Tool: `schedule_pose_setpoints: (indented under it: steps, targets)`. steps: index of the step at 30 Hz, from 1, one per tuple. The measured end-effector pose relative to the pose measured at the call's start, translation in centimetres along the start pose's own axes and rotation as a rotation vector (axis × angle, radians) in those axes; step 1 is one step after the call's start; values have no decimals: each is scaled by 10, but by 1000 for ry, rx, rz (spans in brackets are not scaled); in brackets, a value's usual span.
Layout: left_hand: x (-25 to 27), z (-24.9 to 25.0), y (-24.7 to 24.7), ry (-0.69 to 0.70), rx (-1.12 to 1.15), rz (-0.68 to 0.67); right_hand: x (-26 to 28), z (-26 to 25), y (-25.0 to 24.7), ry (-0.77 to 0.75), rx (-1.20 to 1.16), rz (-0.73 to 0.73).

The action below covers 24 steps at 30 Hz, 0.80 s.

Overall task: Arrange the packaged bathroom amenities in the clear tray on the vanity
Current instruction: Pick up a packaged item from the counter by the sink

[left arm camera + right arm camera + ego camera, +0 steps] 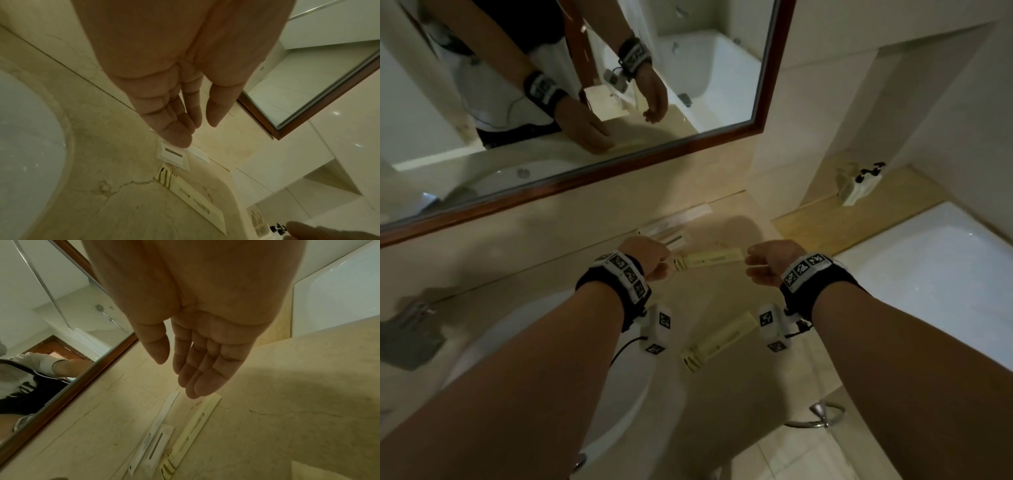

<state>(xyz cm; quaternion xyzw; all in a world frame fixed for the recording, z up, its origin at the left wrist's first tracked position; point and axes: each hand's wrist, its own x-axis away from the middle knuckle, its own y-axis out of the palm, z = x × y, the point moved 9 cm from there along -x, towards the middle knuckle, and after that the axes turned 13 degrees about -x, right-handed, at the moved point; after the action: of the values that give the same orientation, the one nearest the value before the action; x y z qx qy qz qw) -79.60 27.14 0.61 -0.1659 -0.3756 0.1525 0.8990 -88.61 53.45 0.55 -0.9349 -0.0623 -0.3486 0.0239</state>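
Observation:
A long yellow packet [709, 259] lies on the beige vanity between my hands, and a second yellow packet [719, 339] lies nearer me. White packets [674, 228] lie side by side just behind the first. My left hand [654, 260] hovers with straight fingers; its little fingertip [179, 142] touches a white packet [172, 155] beside the yellow packet's striped end [166, 178]. My right hand [756, 265] is empty, fingers [195, 391] straight above the far end of the yellow packet [195, 426], with white packets [156, 443] alongside. I cannot make out the clear tray's edges.
The sink basin [517, 342] curves at the lower left. A wood-framed mirror [619, 164] stands behind the vanity. A white bathtub [945, 274] lies to the right past a wooden ledge holding a small white object [859, 185]. A towel ring [822, 414] hangs below the counter's edge.

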Motion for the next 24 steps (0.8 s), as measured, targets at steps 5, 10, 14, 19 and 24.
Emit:
schedule_pose_setpoints:
  steps: [5,10,14,19,24]
  targets:
    - [-7,9,-13,-13,24,29,-21,-12,26,25,10,-55]
    - [-25,5,-31,-78,82,107,-50,-20,61,80,42,-103]
    - [-41,0,-39,-195,161,118,-74,-20,89,93,44,-130]
    - [-70,-9,-29,-226,297,110,-99,-13,115,143,-26,-155]
    - [-93,-23,-4,-332,446,52,-123,-7,129,155,-116,-161]
